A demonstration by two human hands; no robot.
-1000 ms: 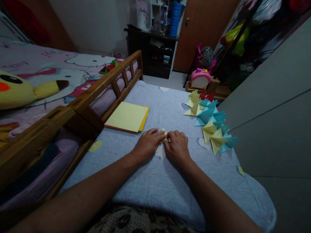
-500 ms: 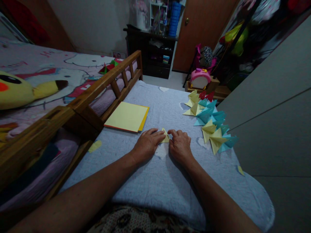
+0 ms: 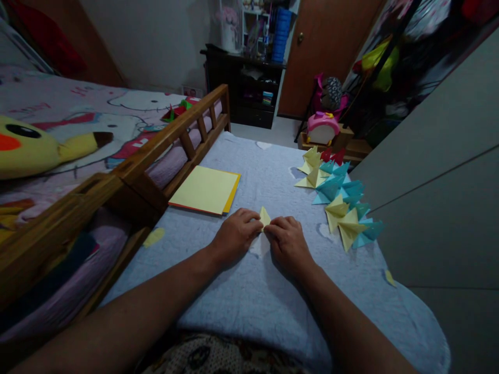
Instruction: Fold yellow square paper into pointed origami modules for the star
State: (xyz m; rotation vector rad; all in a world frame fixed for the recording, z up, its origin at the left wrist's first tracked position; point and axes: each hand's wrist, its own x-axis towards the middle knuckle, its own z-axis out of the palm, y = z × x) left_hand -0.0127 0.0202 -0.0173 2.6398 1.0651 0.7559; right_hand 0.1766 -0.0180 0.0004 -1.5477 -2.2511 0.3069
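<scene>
A small piece of folded yellow paper (image 3: 264, 215) points away from me in the middle of the bed. My left hand (image 3: 240, 234) grips its left side, fingers bent together. On the other side, my right hand (image 3: 287, 238) pinches the lower right edge between thumb and fingertips. Both hands cover part of the paper, so its full shape is hidden. Left of the hands lies a stack of square paper sheets (image 3: 206, 189), pale yellow on top. To the right stand several folded paper pieces in yellow (image 3: 351, 226), blue (image 3: 331, 188) and red (image 3: 332, 156).
A wooden rail (image 3: 171, 132) runs along the left side, with another bed and a yellow plush toy (image 3: 35, 148) beyond it. At the right is a pale cabinet panel (image 3: 440, 208). A pink toy (image 3: 323, 128) sits past the bed's far edge.
My right fingers have straightened from a curl and come in to pinch the yellow paper's lower edge. My left fingers have drawn back and closed on its side. The view shifted slightly.
</scene>
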